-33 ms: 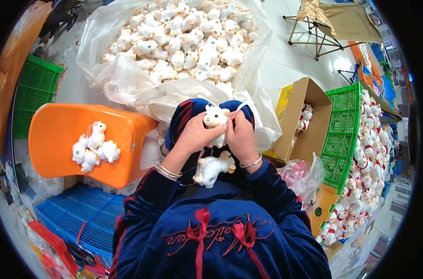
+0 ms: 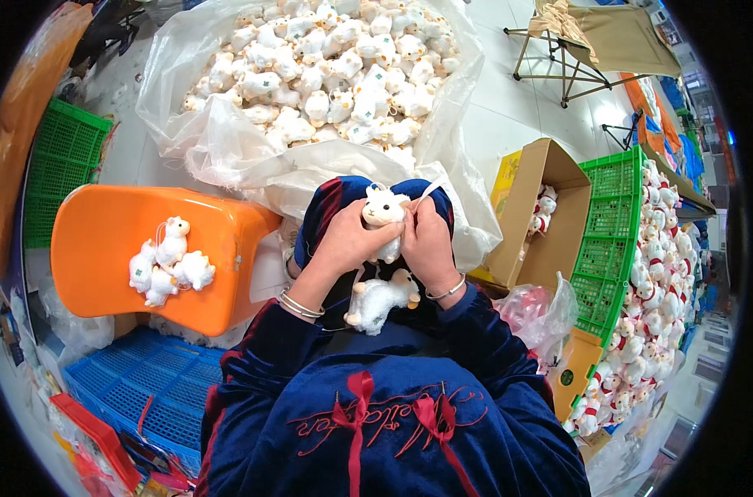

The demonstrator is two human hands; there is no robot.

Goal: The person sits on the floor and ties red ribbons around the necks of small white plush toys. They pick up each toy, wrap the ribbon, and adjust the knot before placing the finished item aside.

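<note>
Over my lap, my left hand [image 2: 348,238] is closed around a white plush lamb [image 2: 384,207], whose face points up toward me. My right hand [image 2: 430,242] is pinched at the lamb's neck, fingertips against its side. A thin pale strip [image 2: 427,191] runs up from those fingers; how it passes around the neck is hidden. A second plush lamb [image 2: 380,300] lies on its side on my lap, just below my hands, apart from them.
Ahead, a clear plastic bag [image 2: 202,149] holds a heap of plush lambs. Several more sit on an orange stool [image 2: 86,248] at left. To the right stand a cardboard box [image 2: 509,244] and a green crate [image 2: 602,248] beside lambs with red neck ribbons. A blue crate [image 2: 136,373] is lower left.
</note>
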